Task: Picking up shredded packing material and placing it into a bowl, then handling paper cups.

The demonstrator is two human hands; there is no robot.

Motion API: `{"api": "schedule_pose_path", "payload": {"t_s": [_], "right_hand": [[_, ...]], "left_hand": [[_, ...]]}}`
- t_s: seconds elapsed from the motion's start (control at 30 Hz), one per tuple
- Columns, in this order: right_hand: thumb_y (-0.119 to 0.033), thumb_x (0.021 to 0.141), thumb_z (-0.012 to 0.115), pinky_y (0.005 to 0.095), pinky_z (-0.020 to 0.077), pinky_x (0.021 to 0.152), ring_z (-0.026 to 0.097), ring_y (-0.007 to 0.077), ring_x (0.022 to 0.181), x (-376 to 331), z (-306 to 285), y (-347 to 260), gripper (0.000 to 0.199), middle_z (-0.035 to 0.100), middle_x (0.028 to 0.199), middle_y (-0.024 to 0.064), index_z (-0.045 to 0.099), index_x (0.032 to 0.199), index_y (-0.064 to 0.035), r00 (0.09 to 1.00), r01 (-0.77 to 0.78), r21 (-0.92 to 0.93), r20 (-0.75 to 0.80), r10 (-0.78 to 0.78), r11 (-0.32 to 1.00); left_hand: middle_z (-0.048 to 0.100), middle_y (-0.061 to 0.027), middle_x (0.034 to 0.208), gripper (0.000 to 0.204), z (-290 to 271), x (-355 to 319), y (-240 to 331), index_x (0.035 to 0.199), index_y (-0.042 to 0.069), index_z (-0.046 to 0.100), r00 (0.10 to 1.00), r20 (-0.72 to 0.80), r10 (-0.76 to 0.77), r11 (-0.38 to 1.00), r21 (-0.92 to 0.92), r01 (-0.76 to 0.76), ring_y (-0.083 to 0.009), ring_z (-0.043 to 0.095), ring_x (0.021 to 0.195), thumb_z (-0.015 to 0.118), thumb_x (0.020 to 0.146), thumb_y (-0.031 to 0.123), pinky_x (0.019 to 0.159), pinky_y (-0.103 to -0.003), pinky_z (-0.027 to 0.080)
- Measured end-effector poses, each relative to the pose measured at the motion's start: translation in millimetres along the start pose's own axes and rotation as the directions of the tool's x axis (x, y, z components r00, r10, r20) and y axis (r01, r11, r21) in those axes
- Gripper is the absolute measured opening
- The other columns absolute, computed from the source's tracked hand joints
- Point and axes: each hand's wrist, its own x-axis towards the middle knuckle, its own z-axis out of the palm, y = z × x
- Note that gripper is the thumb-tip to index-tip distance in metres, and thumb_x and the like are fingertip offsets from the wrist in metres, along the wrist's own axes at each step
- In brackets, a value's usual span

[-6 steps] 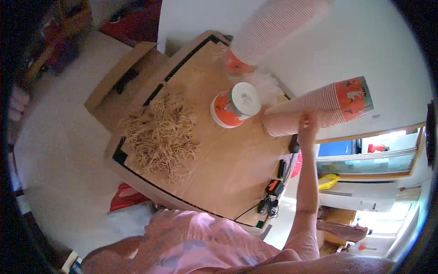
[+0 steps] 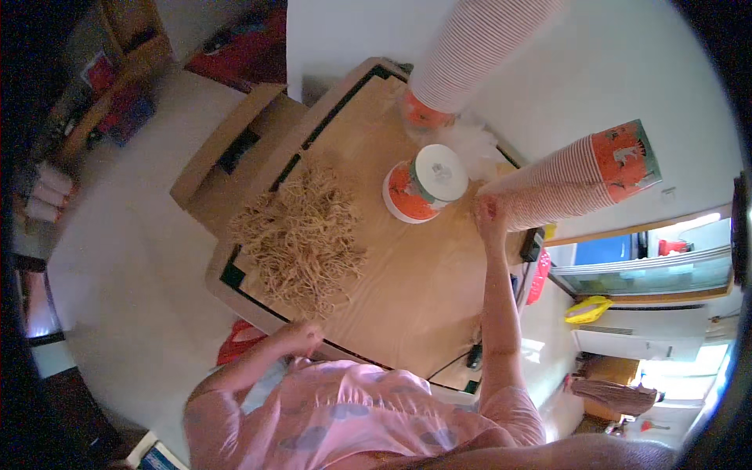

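A long nested stack of paper tubs (image 2: 560, 184), with a red-and-green printed tub at its far end, lies slanted at the table's right side. My right hand (image 2: 490, 211) is at the stack's near, open end, its fingers curled at the rim. My left hand (image 2: 304, 338) is over the front table edge, fingers drawn together; whatever they may hold cannot be made out. Just beyond it spreads a heap of tan, stringy strands (image 2: 301, 239). An upside-down printed paper tub (image 2: 411, 192) with a white base stands mid-table.
Another tall stack of tubs (image 2: 478, 59) rises at the back beside crumpled clear plastic (image 2: 476, 149). An open cardboard box (image 2: 235, 149) adjoins the table's left edge. Black adapters (image 2: 533, 244) and a cable lie along the right edge. Another person (image 2: 615, 395) is in the distance at right.
My left hand has come into view at the front table edge. My right hand has slid along the stack toward its open end. The whole view has shifted slightly.
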Motion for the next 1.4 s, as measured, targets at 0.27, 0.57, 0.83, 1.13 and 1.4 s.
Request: {"api": "schedule_pose_path", "payload": {"t_s": [0.27,0.57,0.83,1.13,1.4], "right_hand": [[-0.009,0.075,0.066,0.0342,0.0444,0.074,0.054,0.0245,0.083,-22,70,-115,0.029,0.055,0.089,0.0112,0.056,0.101,-0.0047,0.960,0.262,-0.318,-0.009,-0.280,0.911],[-0.008,0.075,0.063,0.0397,0.0451,0.069,0.054,0.0303,0.080,-19,75,-110,0.010,0.055,0.089,0.0093,0.060,0.084,-0.0076,0.930,0.272,-0.302,0.327,-0.169,0.914],[0.000,0.075,0.063,0.0296,0.0439,0.049,0.053,0.0208,0.060,-17,78,-104,0.009,0.054,0.079,0.0080,0.058,0.081,-0.0043,0.882,0.450,-0.305,0.300,-0.363,0.840],[0.000,0.075,0.063,0.0295,0.0426,0.051,0.052,0.0198,0.058,-20,76,-110,0.007,0.053,0.076,0.0078,0.060,0.080,-0.0033,0.885,0.446,-0.283,0.279,-0.372,0.849],[-0.009,0.074,0.064,0.0409,0.0453,0.066,0.055,0.0304,0.075,-26,72,-109,0.006,0.055,0.083,0.0081,0.061,0.079,-0.0096,0.934,0.257,-0.304,0.323,-0.155,0.917]], "left_hand": [[0.058,-0.0176,0.082,0.017,-60,197,103,0.090,0.004,0.060,0.683,-0.680,0.266,0.962,0.233,-0.142,-0.0323,0.057,0.080,0.050,0.078,0.011,0.068,-0.046,0.043],[0.047,-0.0168,0.116,0.054,-39,217,114,0.132,0.014,0.038,0.391,-0.638,0.663,0.678,0.734,0.049,-0.0342,0.051,0.094,0.052,0.079,0.012,0.082,-0.047,0.041],[0.044,-0.0206,0.125,0.060,-37,232,101,0.138,0.019,0.028,0.491,-0.663,0.564,0.740,0.670,0.055,-0.0422,0.046,0.107,0.047,0.081,0.010,0.090,-0.055,0.036],[0.041,-0.0203,0.127,0.058,-36,231,103,0.137,0.023,0.030,0.510,-0.670,0.539,0.733,0.672,0.108,-0.0394,0.044,0.113,0.045,0.083,0.009,0.092,-0.056,0.033],[0.043,-0.0196,0.125,0.052,-31,219,108,0.135,0.023,0.035,0.515,-0.654,0.554,0.728,0.681,0.082,-0.0395,0.043,0.113,0.043,0.085,0.011,0.093,-0.054,0.033]]}}
